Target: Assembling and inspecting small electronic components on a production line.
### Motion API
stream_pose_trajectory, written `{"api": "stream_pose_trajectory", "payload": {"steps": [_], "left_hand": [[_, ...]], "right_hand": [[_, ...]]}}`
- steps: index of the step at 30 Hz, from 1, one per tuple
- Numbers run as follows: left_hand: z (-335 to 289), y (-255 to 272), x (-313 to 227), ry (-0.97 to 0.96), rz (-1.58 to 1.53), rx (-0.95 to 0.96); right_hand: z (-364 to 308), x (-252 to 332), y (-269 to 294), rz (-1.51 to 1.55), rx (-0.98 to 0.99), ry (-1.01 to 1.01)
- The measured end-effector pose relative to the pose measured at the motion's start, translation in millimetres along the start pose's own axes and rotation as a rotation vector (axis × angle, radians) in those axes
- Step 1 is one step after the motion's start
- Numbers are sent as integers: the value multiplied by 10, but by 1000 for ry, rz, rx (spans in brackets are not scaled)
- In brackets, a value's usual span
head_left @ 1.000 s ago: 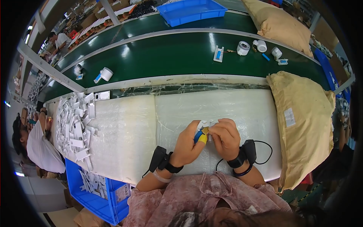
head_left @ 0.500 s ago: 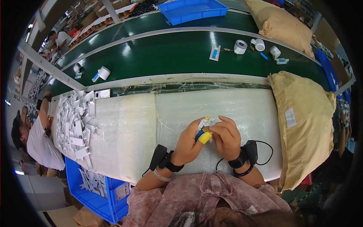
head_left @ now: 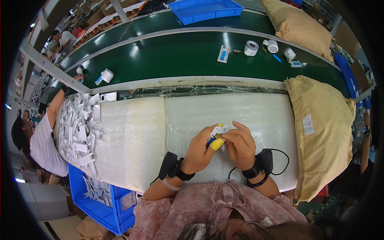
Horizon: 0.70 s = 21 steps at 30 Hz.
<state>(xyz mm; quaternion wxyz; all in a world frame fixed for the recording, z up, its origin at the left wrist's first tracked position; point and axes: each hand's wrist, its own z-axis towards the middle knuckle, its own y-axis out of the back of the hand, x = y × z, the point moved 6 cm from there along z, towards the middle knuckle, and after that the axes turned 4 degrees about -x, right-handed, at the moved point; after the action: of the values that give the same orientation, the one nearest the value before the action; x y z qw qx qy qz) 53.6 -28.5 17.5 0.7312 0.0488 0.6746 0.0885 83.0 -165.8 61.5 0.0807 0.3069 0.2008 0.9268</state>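
Note:
My left hand [head_left: 199,151] is closed around a small white plastic housing [head_left: 216,131], held above the middle of the padded table. Its thumb and index fingertip wear yellow finger covers [head_left: 217,144]. A blue cylinder [head_left: 210,141], like a battery cell, shows beside the thumb. Between the hands sits a small brownish piece [head_left: 219,136], perhaps a circuit board. Closed fingertips of my right hand [head_left: 242,149] press at this piece and the housing edge; whether they pinch the board or the housing is hidden. Both wrists carry black strapped devices.
White plastic housings [head_left: 80,134] are heaped on the table's left end, above a blue bin [head_left: 116,216]. A brown sack [head_left: 320,140] lies at right. Beyond runs a green belt [head_left: 168,60] with round white units [head_left: 251,48]. A co-worker [head_left: 46,148] sits at left.
Units on the belt have shifted slightly left. The co-worker's arm has reached out to the white unit at the belt's far left. My hands have barely moved.

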Motion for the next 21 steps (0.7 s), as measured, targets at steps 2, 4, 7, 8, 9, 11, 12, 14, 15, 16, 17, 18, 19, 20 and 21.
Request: {"api": "stream_pose_trajectory", "payload": {"steps": [2,4,7,8,9,11,12,14,15,16,17,18,19,20,21], "left_hand": [[1,2,5,-13,9,-3],[0,6,6,-56,32,-19],[2,7,-4,-83,49,-32],[3,8,-14,-82,50,-31],[3,13,-31,-78,51,-37],[12,11,-29,-75,53,-40],[17,15,-31,-116,51,-56],[14,21,-32,-156,50,-69],[16,19,-19,-146,53,-60],[18,16,-4,-135,57,-52],[15,13,20,-136,57,-52],[14,5,77,-94,32,-44],[15,-1,118,-52,7,-36],[20,0,117,-53,6,-37],[26,-10,112,-46,-13,-25]], "right_hand": [[-6,-3,-4,4,-2,0],[-9,3,-8,2,-5,0],[-5,14,-4,1,-5,2],[-2,17,-3,2,-3,6],[-3,14,-3,2,-3,4],[-6,17,-2,-7,-7,20],[-7,15,-2,-8,-8,18],[-7,29,-9,-50,2,46],[-2,30,-11,-51,1,45],[7,33,-15,-51,3,36],[15,35,-16,-51,5,28],[22,42,-10,-52,4,29],[30,46,-11,-40,16,24],[34,47,-16,-28,27,19],[16,29,-26,-28,28,19]]}}
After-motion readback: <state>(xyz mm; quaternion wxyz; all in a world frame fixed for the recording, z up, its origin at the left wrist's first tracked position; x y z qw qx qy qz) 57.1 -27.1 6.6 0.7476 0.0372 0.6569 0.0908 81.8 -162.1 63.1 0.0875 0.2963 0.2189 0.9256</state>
